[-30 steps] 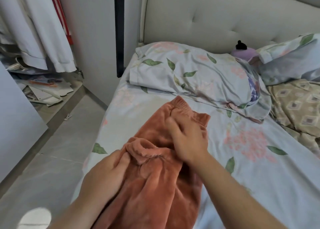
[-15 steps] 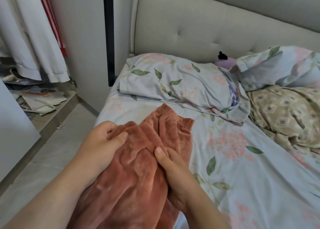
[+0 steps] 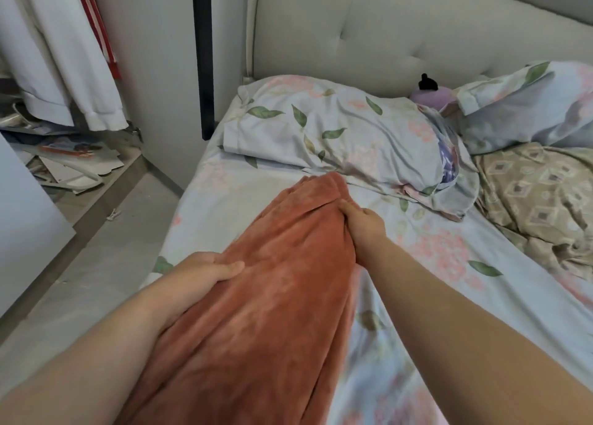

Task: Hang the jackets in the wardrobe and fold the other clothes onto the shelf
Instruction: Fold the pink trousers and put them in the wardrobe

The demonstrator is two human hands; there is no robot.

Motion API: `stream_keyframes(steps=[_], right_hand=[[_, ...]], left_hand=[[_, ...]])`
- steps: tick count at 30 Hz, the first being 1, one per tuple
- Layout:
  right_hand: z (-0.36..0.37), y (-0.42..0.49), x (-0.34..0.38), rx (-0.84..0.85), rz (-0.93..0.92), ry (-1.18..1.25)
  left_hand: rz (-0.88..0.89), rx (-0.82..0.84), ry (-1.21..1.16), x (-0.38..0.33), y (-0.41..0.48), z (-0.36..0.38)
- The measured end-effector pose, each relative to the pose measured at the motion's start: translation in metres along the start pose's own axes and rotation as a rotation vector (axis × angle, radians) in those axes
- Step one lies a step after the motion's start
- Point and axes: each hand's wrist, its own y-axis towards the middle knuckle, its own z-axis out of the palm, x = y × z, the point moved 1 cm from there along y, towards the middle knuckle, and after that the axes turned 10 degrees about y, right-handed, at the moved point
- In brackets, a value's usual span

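A rust-orange fleece garment point(image 3: 272, 296), apparently trousers with an elastic waistband, lies lengthwise on the floral bed sheet point(image 3: 481, 296), its waistband end toward the pillows. My left hand point(image 3: 199, 273) grips its left edge, thumb lying on top of the fabric. My right hand point(image 3: 362, 225) holds the right edge near the waistband, fingers curled around the cloth. The garment's lower part runs out of the frame at the bottom. White jackets point(image 3: 64, 55) hang in the open wardrobe at the upper left.
A floral pillow point(image 3: 337, 129) and a second pillow point(image 3: 529, 103) lie at the padded headboard point(image 3: 369, 33). A beige patterned blanket point(image 3: 539, 193) is bunched at the right. Papers and clutter point(image 3: 70, 164) cover the wardrobe floor. Grey tile floor point(image 3: 96, 257) runs beside the bed.
The bunched waistband has been spread out flat and the garment now lies smoother. My right hand moved from the top of the fabric to its right edge; my left hand shifted down the left edge.
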Motion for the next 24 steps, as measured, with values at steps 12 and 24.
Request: stream_keyframes(steps=[12, 24], right_hand=[[-0.022, -0.098, -0.019, 0.121, 0.106, 0.259], [-0.050, -0.301, -0.094, 0.685, 0.364, -0.444]], left_hand=[[0.052, -0.192, 0.023, 0.006, -0.059, -0.016], [0.003, -0.333, 0.140, 0.094, -0.181, -0.017]])
